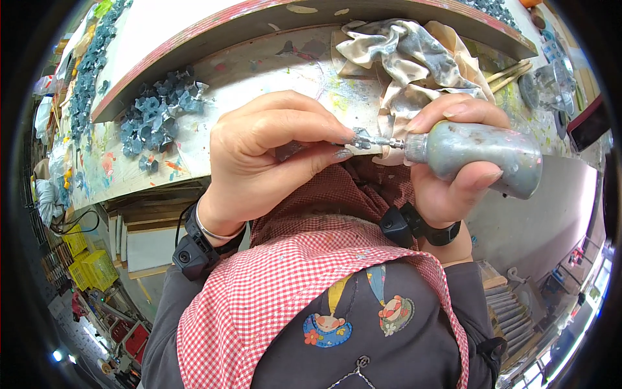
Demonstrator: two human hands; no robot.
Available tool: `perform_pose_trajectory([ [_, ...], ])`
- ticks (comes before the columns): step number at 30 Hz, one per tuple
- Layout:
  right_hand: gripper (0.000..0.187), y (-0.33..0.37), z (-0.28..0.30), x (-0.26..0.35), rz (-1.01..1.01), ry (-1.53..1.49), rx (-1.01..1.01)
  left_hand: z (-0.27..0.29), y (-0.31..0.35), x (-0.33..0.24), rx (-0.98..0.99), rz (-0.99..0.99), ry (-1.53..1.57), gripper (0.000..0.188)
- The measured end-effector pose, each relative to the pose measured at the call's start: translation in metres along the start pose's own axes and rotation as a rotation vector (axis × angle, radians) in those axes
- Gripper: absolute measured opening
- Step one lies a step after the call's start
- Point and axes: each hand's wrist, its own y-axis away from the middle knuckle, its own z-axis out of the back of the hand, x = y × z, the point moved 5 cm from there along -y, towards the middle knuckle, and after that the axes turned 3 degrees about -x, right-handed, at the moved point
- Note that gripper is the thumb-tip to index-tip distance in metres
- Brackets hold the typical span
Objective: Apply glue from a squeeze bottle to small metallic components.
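Observation:
My right hand [447, 188] wraps round a grey squeeze bottle [483, 152], which lies sideways with its thin metal nozzle pointing left. Between the thumb and fingertips of my left hand [272, 149] is a small blue-grey piece [364, 139], pinched right at the nozzle's tip. Whether nozzle and piece touch I cannot tell. My left fingers hide most of the piece. A heap of similar small blue-grey pieces [155, 117] lies on the paint-spotted table [259, 65] to the left of my hands.
A long wooden board [259, 26] stands on edge across the table, with more blue pieces [91, 71] beyond it at far left. Behind the bottle lies a stained crumpled cloth [414, 58]. Thin sticks [508, 76] rest at the right. Yellow crates [91, 266] stand low at the left.

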Motion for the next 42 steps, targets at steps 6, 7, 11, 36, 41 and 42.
perform_pose_trajectory([
  [6, 0.059, 0.0015, 0.0044, -0.0006, 0.009, 0.003, -0.023, 0.0004, -0.0001, 0.0000, -0.004, -0.010, -0.012, 0.028],
  [7, 0.059, 0.0020, 0.0049, -0.0001, 0.023, -0.005, -0.026, -0.0002, -0.0001, -0.0005, 0.010, -0.021, -0.018, 0.028],
  [11, 0.059, 0.0027, 0.0052, -0.0012, 0.011, -0.050, -0.003, -0.0001, -0.0004, -0.0011, 0.010, -0.031, -0.023, 0.028],
  [36, 0.058, 0.0030, 0.0038, -0.0012, -0.015, -0.013, 0.007, -0.0004, -0.0008, -0.0015, -0.010, -0.033, -0.022, 0.027],
  [41, 0.059, 0.0025, 0.0055, 0.0003, -0.009, -0.060, 0.003, -0.0015, -0.0008, -0.0007, 0.001, -0.043, -0.020, 0.026],
  [42, 0.059, 0.0022, 0.0060, -0.0006, -0.028, -0.040, 0.013, -0.0009, -0.0010, -0.0007, -0.017, -0.042, -0.004, 0.026],
])
